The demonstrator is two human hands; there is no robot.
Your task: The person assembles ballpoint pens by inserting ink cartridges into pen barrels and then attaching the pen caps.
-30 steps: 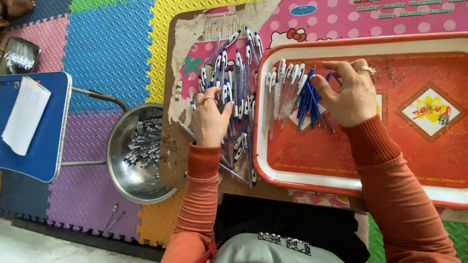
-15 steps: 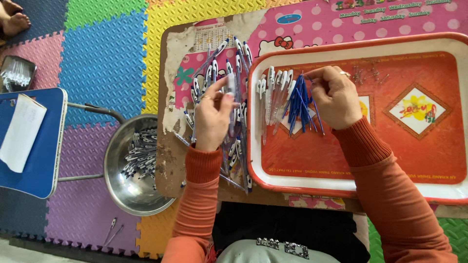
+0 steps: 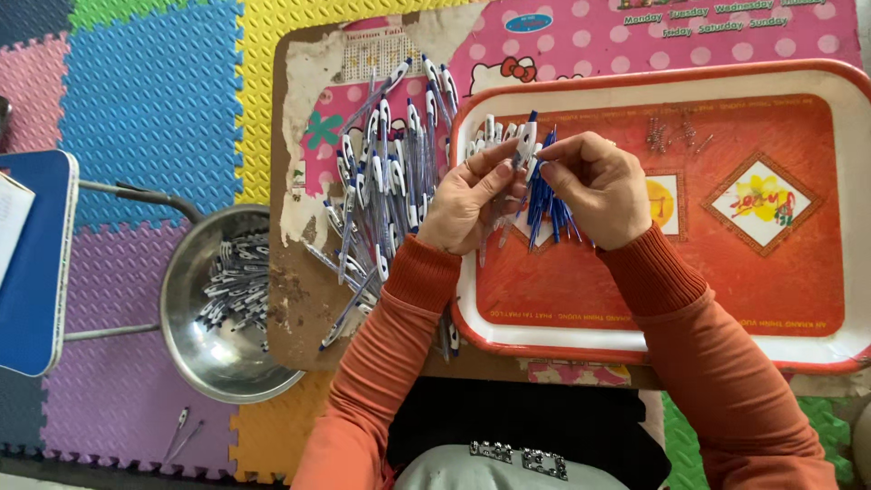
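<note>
My left hand (image 3: 464, 207) and my right hand (image 3: 594, 186) meet over the left part of a red tray (image 3: 635, 78). Between them they pinch one white-and-blue pen (image 3: 525, 143), held nearly upright. My left fingers grip its barrel and my right fingertips close on it from the right. Under my hands lies a small bunch of blue refills (image 3: 547, 216) and a few white pen parts (image 3: 488, 132) on the tray. A heap of white-and-blue pens (image 3: 388, 181) lies on the worn table to the left of my left hand.
A metal bowl (image 3: 227, 313) holding pen parts stands on the foam mats left of the table. A blue stool (image 3: 38, 263) is at the far left. Small metal springs (image 3: 670, 132) lie at the tray's top. Two loose pens (image 3: 181, 431) lie on the floor.
My left hand left the heap of pens on the table and moved right over the tray with a pen. My right hand came to meet it.
</note>
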